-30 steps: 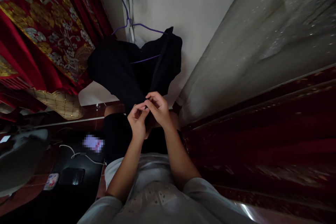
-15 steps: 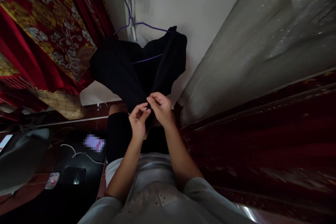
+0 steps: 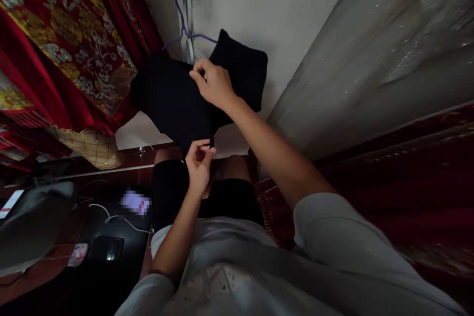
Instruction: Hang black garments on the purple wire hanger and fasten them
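Note:
A black garment point(image 3: 174, 103) hangs in front of me on a purple hanger point(image 3: 202, 36). Low on its front edge, my left hand point(image 3: 199, 165) is closed, pinching the dark cloth between thumb and fingers. Higher up, my right hand point(image 3: 215, 84) is closed in a pinch over the upper part of the garment, near its inner edge. Whatever lies between those right fingertips is too small or dark to make out. The garment's right part spreads out behind my right hand and forearm.
Red embroidered cloth point(image 3: 85, 34) hangs at the left. Plastic-covered material point(image 3: 355, 59) leans at the right, above dark red fabric point(image 3: 388, 197). On a black seat point(image 3: 122, 234) at lower left lie a phone with a blurred screen point(image 3: 136, 202), a white cable point(image 3: 107, 215) and a dark flat object point(image 3: 106, 248).
My right hand has moved up and slightly left, away from my left hand. The garment's front opening looks narrower, and its right part has shifted. My left hand stays at the lower edge.

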{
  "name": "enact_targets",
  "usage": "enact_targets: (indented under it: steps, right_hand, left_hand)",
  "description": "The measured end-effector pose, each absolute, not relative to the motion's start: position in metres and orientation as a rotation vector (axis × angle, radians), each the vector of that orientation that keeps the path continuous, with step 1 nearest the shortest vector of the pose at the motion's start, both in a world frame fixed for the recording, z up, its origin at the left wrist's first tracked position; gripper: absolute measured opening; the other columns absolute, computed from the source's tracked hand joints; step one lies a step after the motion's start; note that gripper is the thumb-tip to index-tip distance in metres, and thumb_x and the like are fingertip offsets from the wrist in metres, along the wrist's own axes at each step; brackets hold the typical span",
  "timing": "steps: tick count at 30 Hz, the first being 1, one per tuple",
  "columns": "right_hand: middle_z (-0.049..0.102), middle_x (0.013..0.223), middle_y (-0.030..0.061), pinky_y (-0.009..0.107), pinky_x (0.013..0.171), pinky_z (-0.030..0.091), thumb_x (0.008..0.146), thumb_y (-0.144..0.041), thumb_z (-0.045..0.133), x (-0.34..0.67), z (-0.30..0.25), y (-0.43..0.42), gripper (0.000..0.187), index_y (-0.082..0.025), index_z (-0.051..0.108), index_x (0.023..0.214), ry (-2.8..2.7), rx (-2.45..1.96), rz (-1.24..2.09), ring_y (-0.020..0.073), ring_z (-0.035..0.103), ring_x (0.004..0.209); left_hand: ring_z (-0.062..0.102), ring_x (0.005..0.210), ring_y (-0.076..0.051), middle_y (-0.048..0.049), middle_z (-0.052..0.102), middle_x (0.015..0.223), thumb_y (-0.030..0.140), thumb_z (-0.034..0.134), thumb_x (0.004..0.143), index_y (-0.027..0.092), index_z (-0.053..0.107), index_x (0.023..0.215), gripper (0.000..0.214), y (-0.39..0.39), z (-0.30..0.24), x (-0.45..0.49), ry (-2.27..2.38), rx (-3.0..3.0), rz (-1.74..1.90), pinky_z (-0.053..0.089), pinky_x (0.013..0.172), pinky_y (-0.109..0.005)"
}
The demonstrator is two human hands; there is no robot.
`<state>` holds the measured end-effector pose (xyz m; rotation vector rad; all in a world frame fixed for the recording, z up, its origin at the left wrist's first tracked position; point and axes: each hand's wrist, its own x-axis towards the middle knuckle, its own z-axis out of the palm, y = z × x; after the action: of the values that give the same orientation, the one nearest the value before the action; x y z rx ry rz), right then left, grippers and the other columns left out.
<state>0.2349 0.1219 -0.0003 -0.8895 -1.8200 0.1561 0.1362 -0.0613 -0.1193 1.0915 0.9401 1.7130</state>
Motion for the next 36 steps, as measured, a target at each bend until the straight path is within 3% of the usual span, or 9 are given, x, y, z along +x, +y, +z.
enact_targets:
  steps: [2, 3, 7, 19, 23, 28, 31, 36]
  right_hand:
    - [0.065, 0.091, -0.0005, 0.024, 0.088, 0.046, 0.112, -0.043, 0.029, 0.234, 0.02, 0.136, 0.047, -0.011, 0.059, 0.095, -1.882, -0.949, 0.072, 0.0105, 0.07, 0.092]
    - [0.066, 0.092, 0.0003, 0.026, 0.089, 0.046, 0.112, -0.041, 0.029, 0.235, 0.028, 0.142, 0.044, -0.011, 0.059, 0.097, -1.902, -0.985, 0.022, 0.0121, 0.071, 0.093]
    - [0.067, 0.083, 0.0015, 0.036, 0.084, 0.051, 0.102, -0.029, 0.063, 0.244, 0.049, 0.159, 0.009, -0.022, 0.058, 0.1, -1.875, -0.992, -0.083, 0.0201, 0.066, 0.08]
    - [0.063, 0.082, 0.0072, 0.039, 0.077, 0.04, 0.097, -0.029, 0.056, 0.263, 0.071, 0.131, 0.011, -0.028, 0.049, 0.089, -2.017, -1.186, 0.014, 0.031, 0.06, 0.089]
    - [0.057, 0.076, 0.0062, 0.038, 0.074, 0.036, 0.097, -0.031, 0.054, 0.265, 0.075, 0.118, 0.014, -0.029, 0.047, 0.085, -1.949, -1.117, 0.066, 0.0305, 0.058, 0.084]
    - [0.057, 0.075, 0.0056, 0.037, 0.07, 0.036, 0.1, -0.033, 0.05, 0.265, 0.079, 0.097, 0.013, -0.03, 0.046, 0.088, -1.936, -1.074, 0.02, 0.0292, 0.057, 0.081]
    - [0.061, 0.082, 0.0057, 0.036, 0.07, 0.037, 0.102, -0.035, 0.047, 0.263, 0.082, 0.089, 0.012, -0.028, 0.046, 0.092, -1.981, -1.062, -0.061, 0.0272, 0.06, 0.08]
    - [0.062, 0.079, 0.0038, 0.034, 0.075, 0.041, 0.105, -0.038, 0.045, 0.266, 0.084, 0.087, 0.013, -0.027, 0.05, 0.1, -1.996, -1.1, -0.132, 0.0253, 0.063, 0.082]
  left_hand:
    - [0.059, 0.076, -0.013, -0.0003, 0.064, 0.083, 0.028, 0.084, 0.08, 0.02, 0.073, 0.099, 0.023, -0.061, -0.121, 0.141, 0.94, 1.105, 1.708, 0.045, 0.074, -0.023]
    - [0.059, 0.077, -0.013, -0.0007, 0.064, 0.084, 0.028, 0.083, 0.081, 0.019, 0.073, 0.099, 0.022, -0.06, -0.122, 0.143, 0.94, 1.118, 1.701, 0.046, 0.075, -0.024]
    - [0.06, 0.08, -0.014, -0.0015, 0.064, 0.085, 0.028, 0.079, 0.085, 0.018, 0.072, 0.099, 0.019, -0.06, -0.139, 0.153, 0.936, 1.218, 1.639, 0.046, 0.078, -0.024]
    - [0.063, 0.085, -0.016, -0.004, 0.064, 0.091, 0.027, 0.064, 0.097, 0.019, 0.064, 0.102, 0.011, -0.069, -0.187, 0.14, 1.08, 1.698, 1.483, 0.05, 0.078, -0.027]
    - [0.063, 0.087, -0.018, -0.0045, 0.063, 0.091, 0.027, 0.062, 0.099, 0.019, 0.062, 0.108, 0.012, -0.039, -0.14, 0.101, 1.034, 2.131, 1.331, 0.051, 0.082, -0.031]
    - [0.063, 0.097, -0.021, -0.0076, 0.064, 0.103, 0.043, 0.051, 0.107, 0.022, 0.062, 0.12, 0.027, 0.037, -0.024, 0.071, 0.971, 2.362, 1.752, 0.05, 0.088, -0.035]
    - [0.065, 0.094, -0.022, -0.0051, 0.064, 0.092, 0.05, 0.054, 0.105, 0.024, 0.063, 0.124, 0.034, 0.085, 0.034, 0.068, 0.945, 2.456, 1.718, 0.048, 0.088, -0.035]
    - [0.066, 0.082, -0.024, -0.0019, 0.058, 0.069, 0.044, 0.068, 0.097, 0.023, 0.067, 0.098, 0.021, 0.118, 0.073, 0.079, 0.964, 2.573, 1.541, 0.047, 0.077, -0.036]
